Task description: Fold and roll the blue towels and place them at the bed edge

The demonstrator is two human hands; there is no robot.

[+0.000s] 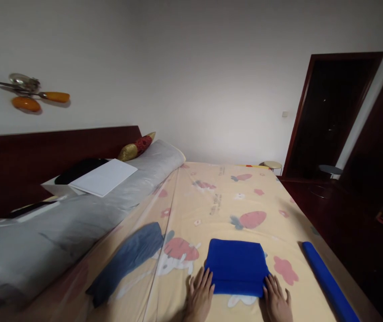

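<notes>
A blue folded cloth [236, 266] lies flat on the bed, with a fold line running across its near part. My left hand [200, 293] rests at its near left corner, fingers stretched out and touching the edge. At the near right corner lies my right hand [276, 296], its fingers extended against the cloth's side. Neither hand grips anything. To the right, a long blue roll [328, 279] lies along the bed's edge. A dark grey-blue folded piece of fabric [127, 259] is on the left side of the bed.
The bed sheet [208, 223] is pale yellow with carrot and rabbit prints. A long grey pillow [87, 219] runs along the dark headboard [60, 143], bearing a white box lid [104, 176] and a red and gold cushion [137, 147]. Stools [272, 165] stand near the dark doorway [335, 116].
</notes>
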